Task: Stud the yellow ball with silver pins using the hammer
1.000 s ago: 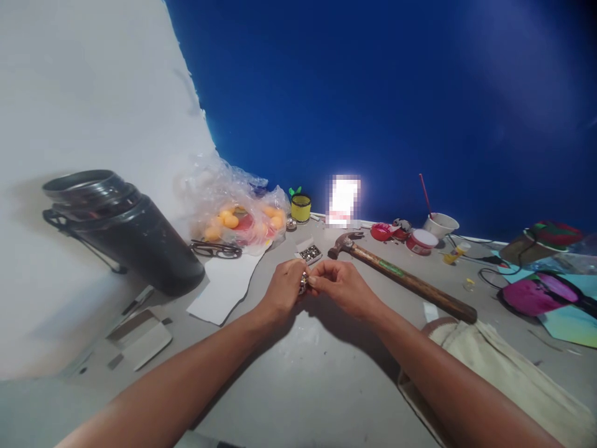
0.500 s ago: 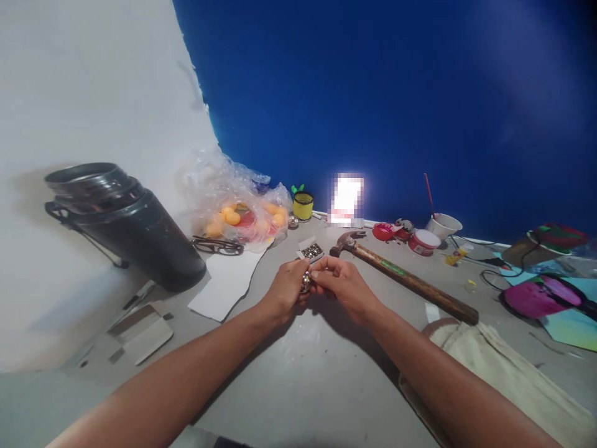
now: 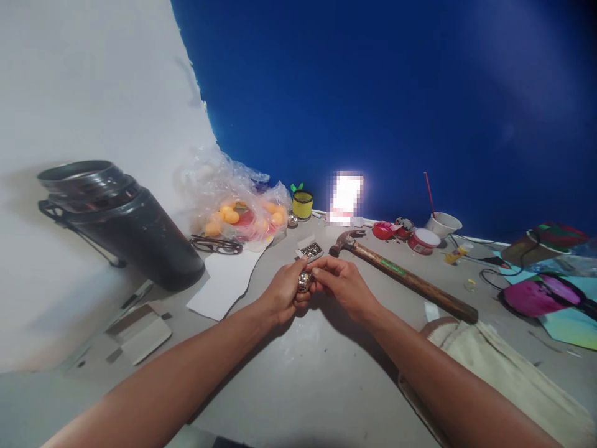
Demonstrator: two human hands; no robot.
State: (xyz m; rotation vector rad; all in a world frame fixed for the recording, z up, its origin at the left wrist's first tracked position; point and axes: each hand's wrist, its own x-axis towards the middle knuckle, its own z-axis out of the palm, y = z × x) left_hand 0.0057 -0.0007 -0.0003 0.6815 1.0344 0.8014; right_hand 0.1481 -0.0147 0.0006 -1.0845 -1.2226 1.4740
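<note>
A small ball covered in shiny silver studs (image 3: 305,282) is held in the fingers of my left hand (image 3: 285,288), thumb along its upper side. My right hand (image 3: 342,283) is closed in a pinch at the ball's right side; whatever its fingertips hold is too small or hidden to make out. Just beyond my hands lies a small open box (image 3: 311,251) of shiny studs. Farther back, near the wall, rests another silver studded ball (image 3: 292,221).
A claw hammer (image 3: 405,277) lies to the right, beside a cream cloth (image 3: 494,367). On the left are a black flask (image 3: 135,230), eyeglasses (image 3: 219,244), white paper (image 3: 226,283) and a plastic bag (image 3: 242,211) with orange balls. A yellow pot (image 3: 303,205) and white cup (image 3: 444,225) stand behind.
My left hand has turned slightly and shifted a little, so more of the studded ball shows. My right hand stays pinched beside it. The view has moved slightly.
</note>
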